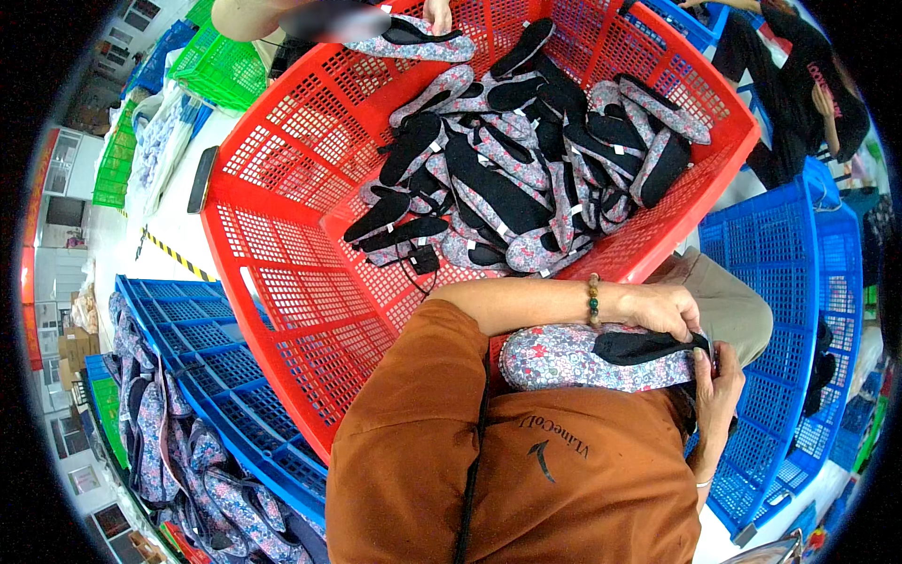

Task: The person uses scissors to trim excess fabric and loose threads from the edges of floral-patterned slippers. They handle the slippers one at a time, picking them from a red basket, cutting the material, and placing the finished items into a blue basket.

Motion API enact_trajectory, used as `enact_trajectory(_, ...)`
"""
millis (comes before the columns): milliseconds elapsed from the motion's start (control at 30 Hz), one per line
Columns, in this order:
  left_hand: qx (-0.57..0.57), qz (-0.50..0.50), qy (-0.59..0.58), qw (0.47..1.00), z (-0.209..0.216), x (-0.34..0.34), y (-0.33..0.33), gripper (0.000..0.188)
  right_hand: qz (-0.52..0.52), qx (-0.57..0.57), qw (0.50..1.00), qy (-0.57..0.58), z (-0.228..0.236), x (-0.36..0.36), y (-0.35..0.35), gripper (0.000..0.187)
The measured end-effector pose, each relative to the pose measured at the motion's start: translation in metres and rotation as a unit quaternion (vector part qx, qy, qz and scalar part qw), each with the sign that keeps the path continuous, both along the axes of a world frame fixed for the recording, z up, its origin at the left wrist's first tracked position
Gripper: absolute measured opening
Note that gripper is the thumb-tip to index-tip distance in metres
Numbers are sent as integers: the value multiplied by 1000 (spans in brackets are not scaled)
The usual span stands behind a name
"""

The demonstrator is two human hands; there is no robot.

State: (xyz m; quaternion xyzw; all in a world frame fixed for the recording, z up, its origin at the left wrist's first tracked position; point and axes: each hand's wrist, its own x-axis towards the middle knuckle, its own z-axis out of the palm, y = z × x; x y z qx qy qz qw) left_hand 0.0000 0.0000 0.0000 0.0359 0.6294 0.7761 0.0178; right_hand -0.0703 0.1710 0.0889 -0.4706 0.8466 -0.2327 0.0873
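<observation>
A floral slipper [554, 359] with a black lining lies across my lap, its rounded toe to the left. My left hand [662, 310], with a beaded bracelet on the wrist, is closed on the slipper's opening near the heel. At the heel end, my right hand [719, 381] pinches the edge with thumb and fingers. Beyond my left forearm stands a large red basket [310, 329], holding a heap of similar slippers [498, 188] with black soles, some showing small white tags.
Another person's hand [438, 14] holds a floral slipper [413, 42] over the basket's far rim. Blue crates [761, 244] stand at right; a blue crate [188, 329] and floral pieces [225, 489] are at left. A small black box [425, 259] with a cord sits in the basket.
</observation>
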Motion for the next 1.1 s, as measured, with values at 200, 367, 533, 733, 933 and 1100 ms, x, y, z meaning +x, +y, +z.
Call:
enact_trajectory(200, 3, 1, 17, 1000, 0, -2, 0, 23, 4, -5, 1000, 9, 0, -1, 0, 24)
enact_trajectory(367, -3, -5, 23, 1000, -2, -3, 0, 22, 4, 1, 1000, 8, -1, -2, 1, 25)
enact_trajectory(533, 28, -2, 34, 999, -8, -4, 3, 20, 7, -4, 1000, 8, 2, 1, 0, 22)
enact_trajectory(733, 22, -18, 36, 999, -6, -2, 2, 20, -4, -38, 999, 1, 0, 0, 2, 22)
enact_trajectory(933, 89, -55, -1, 994, -8, -4, 1, 19, -17, -24, 1000, -9, 5, 1, 4, 26)
enact_trajectory(1100, 111, -54, -8, 992, -10, -4, 3, 19, -2, -46, 999, -16, 4, -1, 6, 27)
